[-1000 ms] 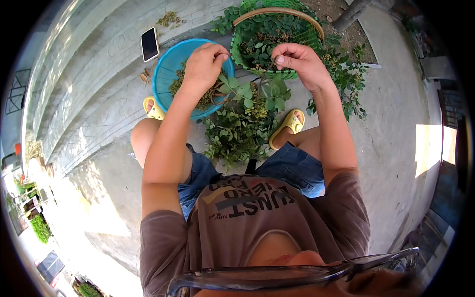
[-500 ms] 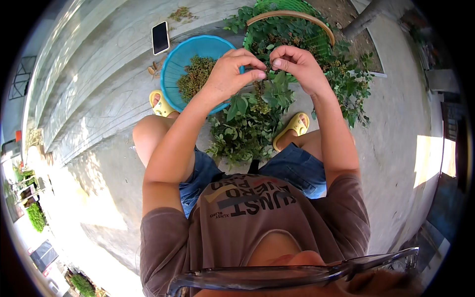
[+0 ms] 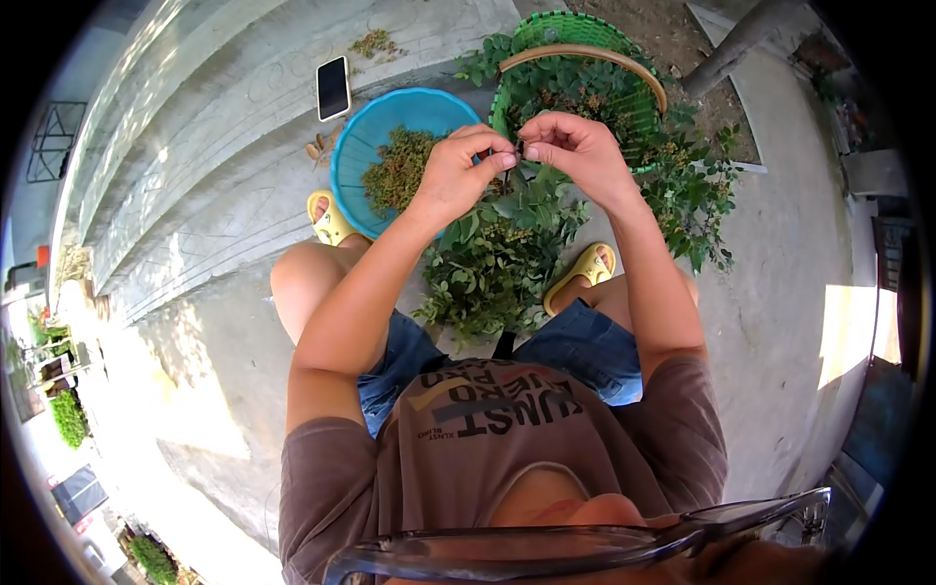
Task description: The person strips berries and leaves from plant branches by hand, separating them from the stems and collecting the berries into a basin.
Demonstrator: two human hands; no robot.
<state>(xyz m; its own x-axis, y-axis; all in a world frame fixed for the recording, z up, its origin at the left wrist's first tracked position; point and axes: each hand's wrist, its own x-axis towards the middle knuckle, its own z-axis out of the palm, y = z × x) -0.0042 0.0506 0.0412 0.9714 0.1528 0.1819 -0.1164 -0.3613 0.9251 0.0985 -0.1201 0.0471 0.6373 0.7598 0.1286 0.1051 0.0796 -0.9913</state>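
Observation:
My left hand (image 3: 458, 174) is closed in a pinch on the dark stem of a leafy sprig (image 3: 536, 200), by the right rim of a blue basin (image 3: 343, 161). Facing it, my right hand (image 3: 577, 158) pinches at the same stem, its thumb and finger nearly touching the left fingertips. The sprig's green leaves hang below both hands. Small greenish-brown berry clusters (image 3: 398, 174) lie heaped in the basin. Below the hands, a pile of leafy cuttings (image 3: 487, 283) rests on the ground between my feet.
A green woven basket (image 3: 556, 27) with a tan handle (image 3: 585, 51) holds more leafy branches, some spilling over its right side (image 3: 697, 200). A phone (image 3: 333, 88) lies on the concrete step beside the basin. Loose berry clusters (image 3: 373, 43) lie farther back.
Both hands have come closer together, their fingertips now meeting at the stem. The whole view has shifted slightly, with the basin and basket appearing lower and farther right.

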